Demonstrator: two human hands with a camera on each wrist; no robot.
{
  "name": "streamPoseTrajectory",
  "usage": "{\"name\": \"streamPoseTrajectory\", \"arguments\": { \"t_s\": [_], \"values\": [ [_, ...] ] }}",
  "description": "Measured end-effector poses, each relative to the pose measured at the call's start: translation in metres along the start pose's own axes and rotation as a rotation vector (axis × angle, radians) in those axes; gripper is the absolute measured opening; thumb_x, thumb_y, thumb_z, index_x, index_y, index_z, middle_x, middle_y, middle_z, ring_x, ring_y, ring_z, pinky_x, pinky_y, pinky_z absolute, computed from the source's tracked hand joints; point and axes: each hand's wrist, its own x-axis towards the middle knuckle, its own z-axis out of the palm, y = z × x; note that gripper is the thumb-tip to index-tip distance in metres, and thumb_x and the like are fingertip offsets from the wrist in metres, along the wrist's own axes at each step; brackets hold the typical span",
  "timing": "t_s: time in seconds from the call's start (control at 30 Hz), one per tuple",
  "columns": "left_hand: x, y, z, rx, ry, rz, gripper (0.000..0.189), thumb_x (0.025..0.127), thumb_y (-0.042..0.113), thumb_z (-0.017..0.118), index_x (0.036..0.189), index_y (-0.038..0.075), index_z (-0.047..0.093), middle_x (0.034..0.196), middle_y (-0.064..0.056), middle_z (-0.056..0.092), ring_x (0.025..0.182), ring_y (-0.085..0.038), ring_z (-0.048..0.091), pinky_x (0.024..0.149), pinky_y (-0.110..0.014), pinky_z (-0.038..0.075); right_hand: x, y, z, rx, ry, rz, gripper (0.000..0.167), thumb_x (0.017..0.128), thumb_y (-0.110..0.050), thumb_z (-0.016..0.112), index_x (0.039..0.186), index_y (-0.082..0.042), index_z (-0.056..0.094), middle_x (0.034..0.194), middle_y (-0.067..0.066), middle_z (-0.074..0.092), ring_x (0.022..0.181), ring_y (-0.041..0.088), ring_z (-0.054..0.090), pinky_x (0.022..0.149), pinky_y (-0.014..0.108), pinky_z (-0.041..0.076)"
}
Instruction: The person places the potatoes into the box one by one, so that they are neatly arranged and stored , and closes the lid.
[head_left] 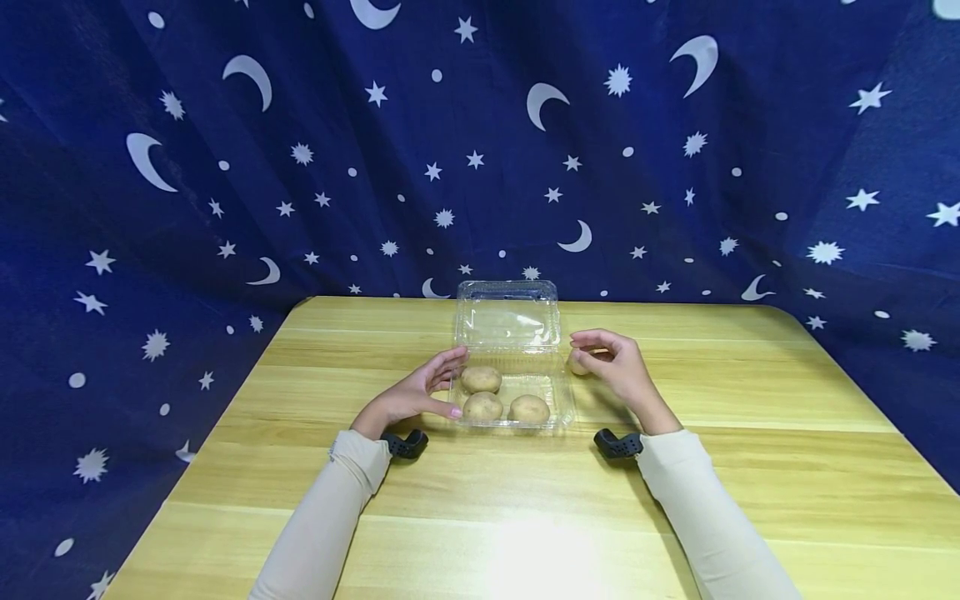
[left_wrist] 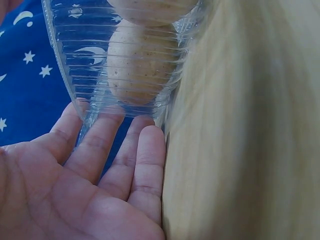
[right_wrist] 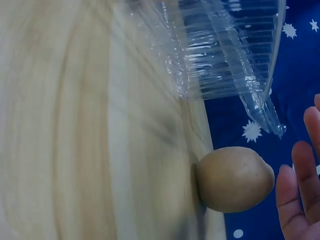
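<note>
A clear plastic clamshell container (head_left: 566,404) sits on the table with its lid (head_left: 507,321) raised at the back. Three potatoes lie inside: two along the left side, a back-left potato (head_left: 481,379) and a front-left potato (head_left: 482,407), and a front-right potato (head_left: 529,409). My left hand (head_left: 417,392) touches the container's left side, fingertips on the ribbed wall (left_wrist: 100,75) and thumb by the front corner. To the right of the container, a loose potato (right_wrist: 235,180) rests on the table. My right hand (head_left: 613,362) is around it, fingers extended and apart from it in the right wrist view.
The wooden table (head_left: 300,467) extends on both sides and in front. A dark blue curtain (head_left: 495,208) with moons and stars hangs behind its far edge. Each wrist wears a black camera band, the left band (head_left: 407,444) and right band (head_left: 618,444).
</note>
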Motion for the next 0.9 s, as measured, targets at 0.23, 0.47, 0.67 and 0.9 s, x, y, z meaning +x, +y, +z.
{"name": "streamPoseTrajectory", "arguments": {
  "t_s": [0.23,0.47,0.67,0.9],
  "values": [
    [0.000,-0.001,-0.001,0.001,-0.001,0.000,0.115,0.088,0.016,0.092,0.172,0.000,0.015,0.178,-0.023,0.018,0.162,-0.044,0.021,0.131,-0.057,0.021,0.001,0.006,-0.003,-0.035,0.066,0.001,0.028,0.099,0.005,0.073,0.124,0.016,0.070,0.117,0.026,0.076,0.096,-0.005,0.065,0.086,0.015,0.055],
    [0.000,0.000,0.000,0.002,0.002,-0.003,0.115,0.088,0.016,0.092,0.172,0.001,0.015,0.178,-0.022,0.019,0.162,-0.044,0.021,0.131,-0.057,0.022,-0.001,0.010,-0.006,-0.037,0.076,0.054,0.031,0.100,0.001,0.074,0.128,0.014,0.069,0.128,0.033,0.069,0.105,0.002,0.062,0.089,0.014,0.053],
    [0.000,-0.001,0.000,0.001,0.004,-0.008,0.115,0.088,0.016,0.092,0.172,0.001,0.015,0.178,-0.022,0.019,0.161,-0.044,0.022,0.131,-0.057,0.022,-0.002,0.011,-0.009,-0.049,0.070,0.100,0.036,0.101,-0.003,0.074,0.133,0.013,0.067,0.137,0.033,0.065,0.108,0.005,0.063,0.091,0.011,0.053],
    [0.000,0.000,0.000,0.007,0.001,-0.007,0.114,0.088,0.014,0.091,0.172,0.001,0.015,0.178,-0.022,0.019,0.162,-0.043,0.022,0.131,-0.057,0.022,-0.001,0.014,-0.010,-0.025,0.073,0.120,0.040,0.101,0.001,0.073,0.137,0.015,0.063,0.142,0.034,0.062,0.119,0.011,0.058,0.096,0.009,0.049]
  ]
}}
